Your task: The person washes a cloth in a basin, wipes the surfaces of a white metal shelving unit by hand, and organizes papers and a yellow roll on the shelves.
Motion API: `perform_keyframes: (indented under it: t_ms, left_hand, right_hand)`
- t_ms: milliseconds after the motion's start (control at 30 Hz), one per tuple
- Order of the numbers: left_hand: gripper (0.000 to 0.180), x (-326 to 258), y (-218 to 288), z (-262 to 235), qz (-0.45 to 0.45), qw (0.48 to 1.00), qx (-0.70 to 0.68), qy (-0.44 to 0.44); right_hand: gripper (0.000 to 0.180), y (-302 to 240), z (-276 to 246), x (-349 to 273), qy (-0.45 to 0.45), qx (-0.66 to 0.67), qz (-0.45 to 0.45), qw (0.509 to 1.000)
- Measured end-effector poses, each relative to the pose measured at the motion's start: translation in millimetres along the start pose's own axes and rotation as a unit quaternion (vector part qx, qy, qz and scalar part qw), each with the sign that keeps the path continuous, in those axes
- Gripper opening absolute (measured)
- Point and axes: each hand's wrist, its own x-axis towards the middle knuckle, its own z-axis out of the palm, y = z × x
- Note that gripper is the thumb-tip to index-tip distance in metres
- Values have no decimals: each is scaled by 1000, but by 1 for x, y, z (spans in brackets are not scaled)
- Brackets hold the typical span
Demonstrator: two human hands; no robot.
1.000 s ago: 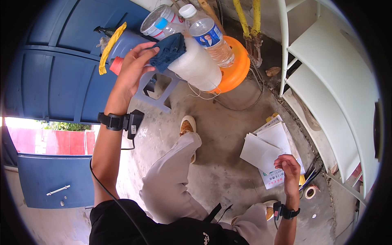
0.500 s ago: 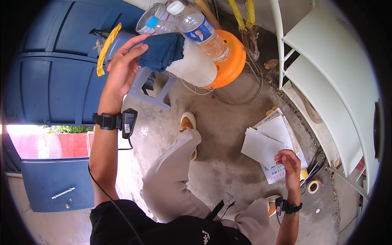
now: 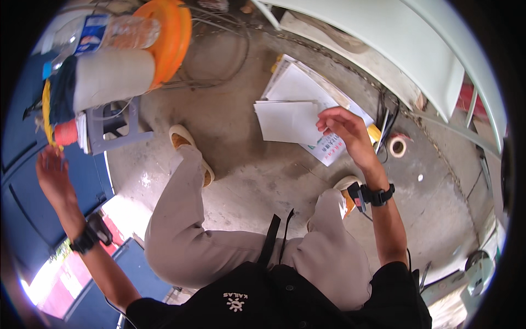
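Observation:
My left hand (image 3: 53,172) is at the far left, its fingers stretched out and slightly blurred, just below a yellow strip (image 3: 48,112) and a red roll (image 3: 66,132). It grips nothing that I can see. Above it, a dark blue knitted cloth (image 3: 63,90) covers one end of a large white spool of thread (image 3: 112,78). My right hand (image 3: 348,131) hovers at the right edge of a white sheet of paper (image 3: 287,120), fingers loosely bent and apart. Whether its fingertips touch the sheet is unclear. Under that sheet lies a stack of papers (image 3: 298,82) on the floor.
An orange stool (image 3: 172,41) stands at the upper left by a clear water bottle (image 3: 131,32). Beside them is a grey plastic stool (image 3: 112,129). A roll of tape (image 3: 397,146) lies right of the papers. A white rack (image 3: 405,60) lines the upper right.
My view has turned toward the right. My left hand has come off the blue cloth and dropped lower. My right hand has moved closer to the white sheet.

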Motion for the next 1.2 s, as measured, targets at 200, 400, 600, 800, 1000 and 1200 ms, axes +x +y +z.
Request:
perform_keyframes:
  t_ms: [200,400,600,800,1000,1200]
  left_hand:
    - [26,-50,14,39,-64,905,240,-345]
    - [32,26,0,244,53,845,191,-497]
    - [53,42,-112,385,107,867,220,-434]
    - [53,45,-135,434,147,873,263,-382]
    - [45,50,-134,464,174,899,212,-341]
    - [46,45,-133,473,110,919,169,-339]
  right_hand:
    - [27,-2,-54,-3,100,-254,-26,962]
    - [35,18,-37,19,156,-555,-210,790]
    - [22,17,-23,-5,256,-408,-80,873]
    - [25,61,-39,-73,286,-436,62,851]
    - [33,101,-45,-81,288,-416,103,856]
    - [37,126,-47,-79,303,-245,139,910]
